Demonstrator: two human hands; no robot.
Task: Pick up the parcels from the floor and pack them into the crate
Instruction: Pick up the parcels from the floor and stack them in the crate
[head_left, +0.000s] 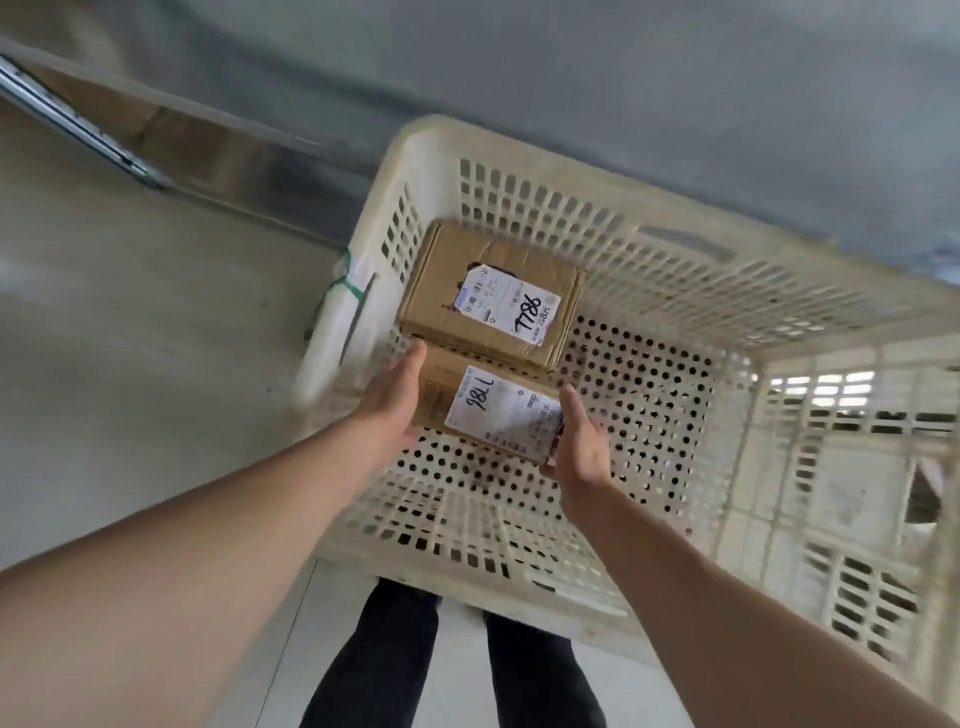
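A cream perforated plastic crate (675, 291) stands in front of me. In its far left corner lies a brown cardboard parcel (447, 280) with a white label marked 7786. A second brown parcel (498, 410) with a white label sits just in front of the first one, inside the crate. My left hand (389, 405) presses flat against its left side with fingers straight. On the parcel's right side, my right hand (576, 447) holds it with the fingers round the lower edge. Whether the parcel touches the crate floor is unclear.
The right half of the crate floor (649, 395) is bare. Another cream crate (857, 493) stands against it on the right. A white bundle with a green tie (337, 322) leans outside the left wall. My dark trouser legs (457, 670) stand below the near rim.
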